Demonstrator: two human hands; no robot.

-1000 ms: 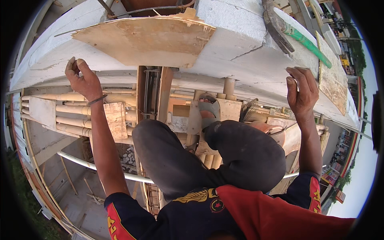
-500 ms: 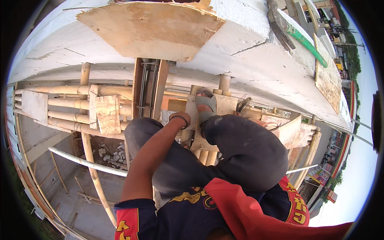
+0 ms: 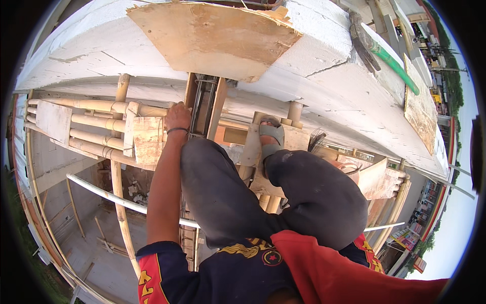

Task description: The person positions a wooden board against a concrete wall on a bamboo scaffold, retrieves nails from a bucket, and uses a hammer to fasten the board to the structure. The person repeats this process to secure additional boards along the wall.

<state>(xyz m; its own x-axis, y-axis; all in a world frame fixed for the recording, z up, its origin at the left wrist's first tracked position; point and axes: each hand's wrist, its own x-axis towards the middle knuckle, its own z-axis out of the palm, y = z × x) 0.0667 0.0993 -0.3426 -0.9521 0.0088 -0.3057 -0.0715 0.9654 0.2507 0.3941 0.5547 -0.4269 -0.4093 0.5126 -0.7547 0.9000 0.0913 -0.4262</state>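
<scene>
- Wood boards (image 3: 218, 107) are set on both sides of dark steel bars (image 3: 204, 105), below a plywood sheet (image 3: 215, 40) on the white wall (image 3: 314, 96).
- The left hand (image 3: 177, 116) is placed just beside the left one of these boards, near the bamboo poles (image 3: 98, 121); whether its fingers are clamped on something or only rested there cannot be told.
- The right hand is kept out of view, so its state cannot be told.
- A pale square panel (image 3: 148, 139) is seen left of the wrist, in front of the poles.
- A hammer (image 3: 390, 62) with a green handle is laid on the wall at the upper right, well apart from the left hand.
- A sandalled foot (image 3: 272, 133) is seen right of the bars.
</scene>
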